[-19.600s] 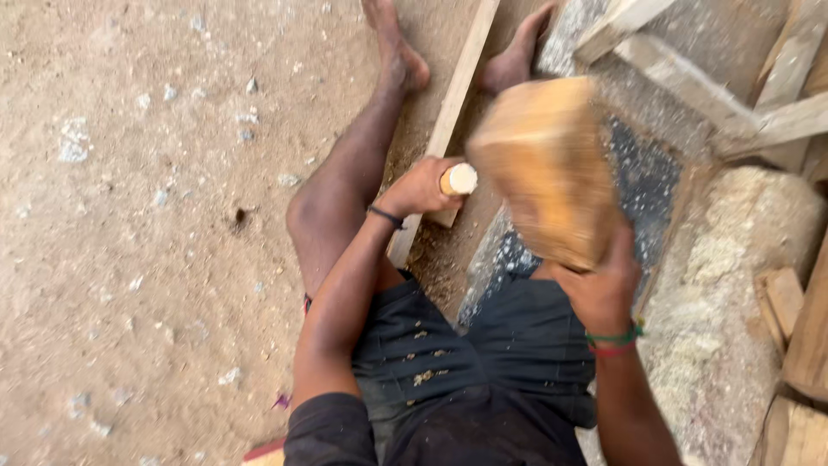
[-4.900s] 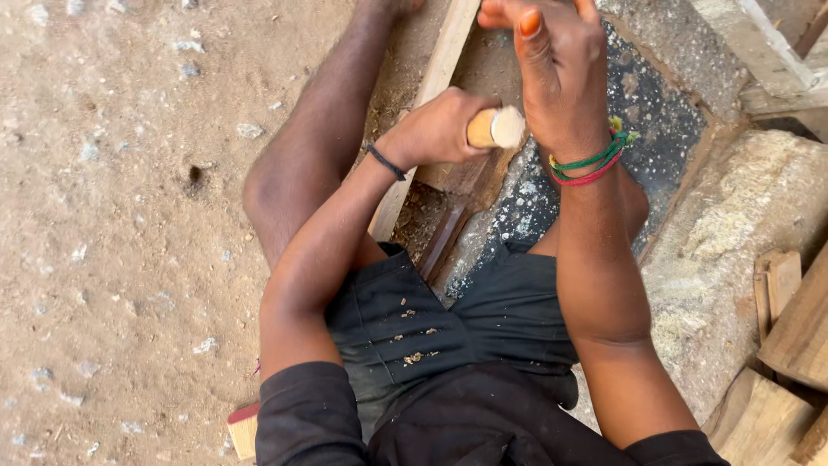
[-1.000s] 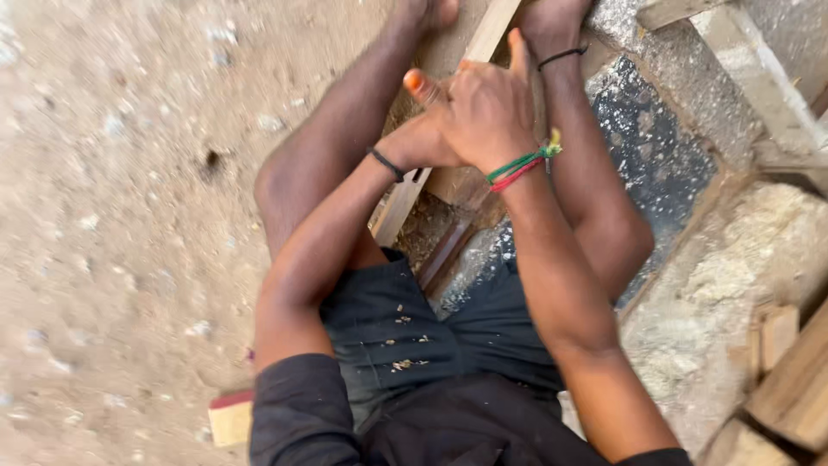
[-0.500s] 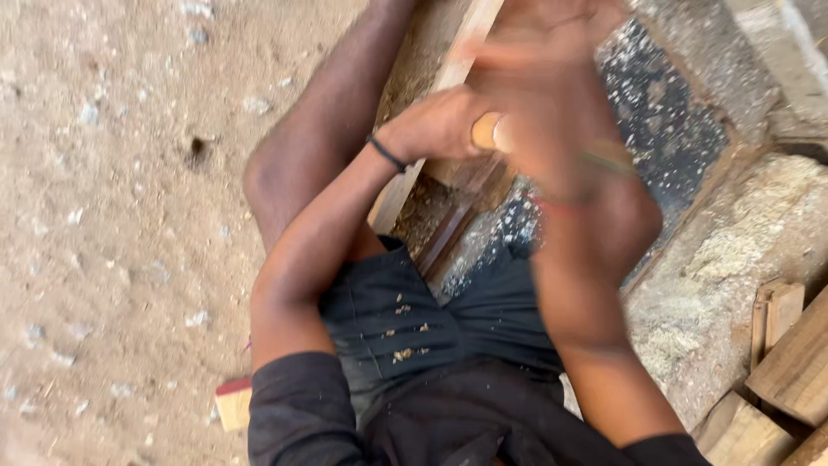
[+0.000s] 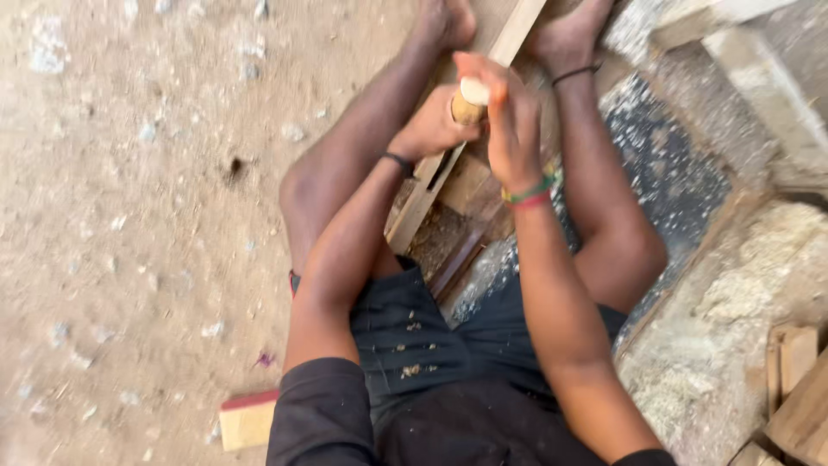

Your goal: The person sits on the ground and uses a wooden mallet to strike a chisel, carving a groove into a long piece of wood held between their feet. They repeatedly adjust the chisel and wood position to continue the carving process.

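Note:
I sit on the ground with my bare legs stretched out. My left hand point(image 5: 429, 131) is closed around a tool's round wooden handle point(image 5: 470, 99), pale at its end. The tool points down at a long pale wooden strip point(image 5: 412, 211) that lies between my legs. My right hand point(image 5: 511, 121) holds nothing; its flat palm and straight fingers press against the handle's end. A green and red band circles the right wrist and a black band the left. The tool's tip is hidden behind my left hand.
A small wooden block point(image 5: 248, 420) with a red edge lies by my left hip on the dirt. A rough stone block point(image 5: 742, 285) and stacked wood pieces point(image 5: 798, 380) stand at the right. A dark speckled sheet point(image 5: 681, 164) lies under my right leg.
My right hand lay over the left a second ago, lifted in a blur, and now presses flat on the handle's end. My left hand has kept its grip.

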